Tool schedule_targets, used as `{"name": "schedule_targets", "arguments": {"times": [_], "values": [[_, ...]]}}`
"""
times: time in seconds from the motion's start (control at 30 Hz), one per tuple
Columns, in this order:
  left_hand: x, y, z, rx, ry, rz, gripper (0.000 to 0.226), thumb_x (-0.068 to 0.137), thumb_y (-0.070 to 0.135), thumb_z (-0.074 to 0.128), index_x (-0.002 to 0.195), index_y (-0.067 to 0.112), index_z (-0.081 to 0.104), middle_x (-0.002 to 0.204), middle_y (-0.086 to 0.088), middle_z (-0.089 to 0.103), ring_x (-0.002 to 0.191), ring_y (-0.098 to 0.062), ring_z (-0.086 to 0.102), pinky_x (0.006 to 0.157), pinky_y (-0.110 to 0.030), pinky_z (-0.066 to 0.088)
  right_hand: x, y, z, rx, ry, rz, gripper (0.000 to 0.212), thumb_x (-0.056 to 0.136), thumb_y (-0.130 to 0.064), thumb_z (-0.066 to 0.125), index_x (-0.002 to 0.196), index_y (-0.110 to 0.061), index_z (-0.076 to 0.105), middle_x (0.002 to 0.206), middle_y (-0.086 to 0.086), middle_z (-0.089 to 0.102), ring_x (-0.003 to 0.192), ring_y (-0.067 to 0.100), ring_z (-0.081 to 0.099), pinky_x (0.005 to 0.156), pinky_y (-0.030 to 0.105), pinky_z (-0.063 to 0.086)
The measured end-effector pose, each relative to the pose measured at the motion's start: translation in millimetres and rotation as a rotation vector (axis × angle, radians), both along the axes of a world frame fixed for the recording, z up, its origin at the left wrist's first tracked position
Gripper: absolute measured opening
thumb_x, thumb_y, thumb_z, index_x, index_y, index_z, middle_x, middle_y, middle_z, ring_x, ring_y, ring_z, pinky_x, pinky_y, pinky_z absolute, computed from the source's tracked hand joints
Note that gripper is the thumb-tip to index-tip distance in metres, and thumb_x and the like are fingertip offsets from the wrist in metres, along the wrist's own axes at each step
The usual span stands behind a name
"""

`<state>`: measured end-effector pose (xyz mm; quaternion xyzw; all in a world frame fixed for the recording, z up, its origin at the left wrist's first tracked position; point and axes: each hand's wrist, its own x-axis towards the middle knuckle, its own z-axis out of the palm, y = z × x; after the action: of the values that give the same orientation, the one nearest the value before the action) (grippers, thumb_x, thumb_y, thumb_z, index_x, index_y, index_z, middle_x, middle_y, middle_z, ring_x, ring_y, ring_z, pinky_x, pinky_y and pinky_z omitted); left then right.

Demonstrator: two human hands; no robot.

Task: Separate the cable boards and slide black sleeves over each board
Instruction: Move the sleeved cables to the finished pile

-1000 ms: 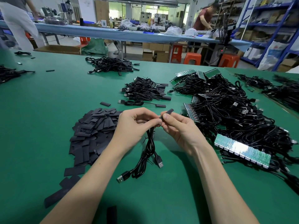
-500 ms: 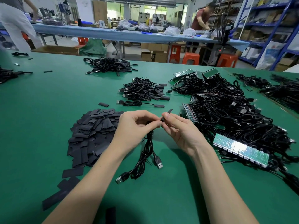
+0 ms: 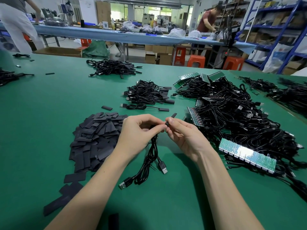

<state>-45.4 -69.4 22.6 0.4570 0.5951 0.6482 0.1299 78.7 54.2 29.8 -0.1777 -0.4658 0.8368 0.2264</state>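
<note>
Between the earlier frames and this one the two hands have barely shifted: the black sleeve (image 3: 172, 117) pinched by the right hand (image 3: 186, 138) shows about the same length past the fingertips, and the fingertips of both hands meet as before. By that reading the sleeve is probably still being worked onto the cable's board end, which is hidden inside the pinch, so this unit is not yet finished.

Left hand (image 3: 139, 135): fingers curled, thumb and forefinger pinching the cable (image 3: 150, 165) near its top; two USB plugs hang below and lie on the green table (image 3: 41, 123). Right hand: thumb and forefinger closed on the sleeve, the remaining fingers loosely curled.

Just left of the hands lies a heap of loose black sleeves (image 3: 96, 138), with strays trailing toward the near edge. To the right, a tangle of cables still joined to green board strips (image 3: 247, 155), apparently the stock awaiting separation. Beyond the hands, a small pile of sleeved cables (image 3: 146, 93), likely the finished output, and a further cable pile (image 3: 113, 67) behind it.

Far field: a long blue-topped bench (image 3: 116, 35), orange stools (image 3: 196, 61), cardboard boxes and blue shelving (image 3: 282, 30). Two other people stand at the bench, one at each end.
</note>
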Motion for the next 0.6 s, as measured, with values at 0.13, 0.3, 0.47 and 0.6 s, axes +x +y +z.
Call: {"name": "schedule_targets", "arguments": {"times": [0.13,0.3,0.47,0.6], "values": [[0.7,1.0,-0.2,0.005,0.001,-0.012,0.009,0.08,0.011,0.085,0.088,0.015,0.08,0.083,0.001,0.079,0.082,-0.019,0.077,0.082,-0.042,0.062,0.6,-0.1,-1.3,-0.009,0.004,-0.003,0.012,0.076,-0.017,0.078,0.084,-0.008,0.081,0.085,0.008,0.075,0.072,0.01,0.07,0.069,0.015,0.056],[-1.3,0.9,-1.8,-0.001,0.019,-0.036,0.012,0.081,0.017,0.084,0.087,0.026,0.079,0.086,0.004,0.079,0.085,-0.017,0.076,0.084,-0.041,0.062,-1.6,-1.0,-0.7,0.012,0.041,-0.038,0.024,0.079,-0.02,0.077,0.101,-0.011,0.076,0.09,0.005,0.075,0.076,0.012,0.071,0.072,0.019,0.058],[-3.0,3.6,-6.1,-0.011,0.06,-0.002,0.013,0.081,0.019,0.084,0.085,0.029,0.077,0.084,0.006,0.078,0.082,-0.014,0.075,0.074,-0.023,0.056,-4.1,-1.8,0.6,0.152,0.114,-0.149,0.026,0.074,-0.018,0.08,0.099,-0.025,0.079,0.097,0.01,0.077,0.083,0.017,0.072,0.077,0.025,0.057],[-5.4,4.1,-8.5,-0.026,0.067,0.017,0.012,0.081,0.019,0.083,0.086,0.027,0.077,0.084,0.006,0.077,0.083,-0.014,0.075,0.075,-0.024,0.057,-4.1,-3.0,-0.7,0.298,0.141,-0.224,0.022,0.079,-0.008,0.081,0.097,-0.02,0.08,0.088,0.009,0.074,0.083,0.019,0.07,0.081,0.031,0.059]]}}
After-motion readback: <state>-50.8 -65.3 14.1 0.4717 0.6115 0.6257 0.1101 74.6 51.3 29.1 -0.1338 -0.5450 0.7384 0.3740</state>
